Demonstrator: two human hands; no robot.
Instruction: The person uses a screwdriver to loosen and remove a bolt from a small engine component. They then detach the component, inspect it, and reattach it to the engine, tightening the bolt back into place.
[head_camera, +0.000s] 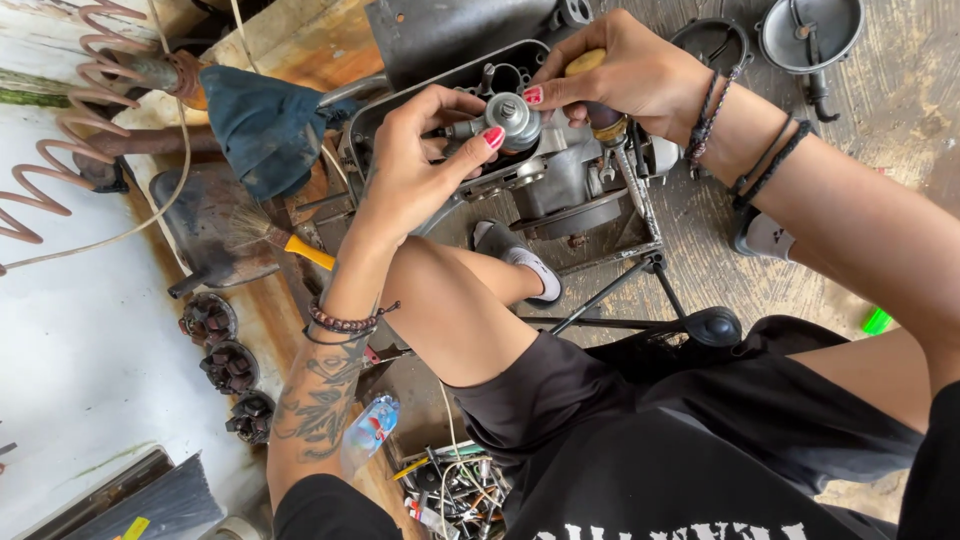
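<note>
Hands at work on an engine part, seen from above.

Left hand: fingers curled, thumb and forefinger pinched on a small round metal fitting that sits on top of the grey engine casing. Wrist carries bead bracelets; forearm tattooed.

Right hand: closed around a screwdriver with a yellow-and-dark handle, shaft pointing down beside the casing; thumb tip touches the fitting from the other side. Wrist carries dark cord bracelets.

Engine casing: held on a thin metal stand over the wooden floor, between the person's knees, just above one sock-clad foot.

Surroundings: blue rag and yellow-handled brush to the left; three small dark round parts in a row on the pale surface; rusted coil spring at the far left; plastic bottle near the left elbow; round black covers on the floor, upper right.

Risks, as judged: the fitting is small and gripped only by fingertips, so a slip could drop it among the clutter. The screwdriver tip is hidden; if it skids, it could strike the fingers close by.
</note>
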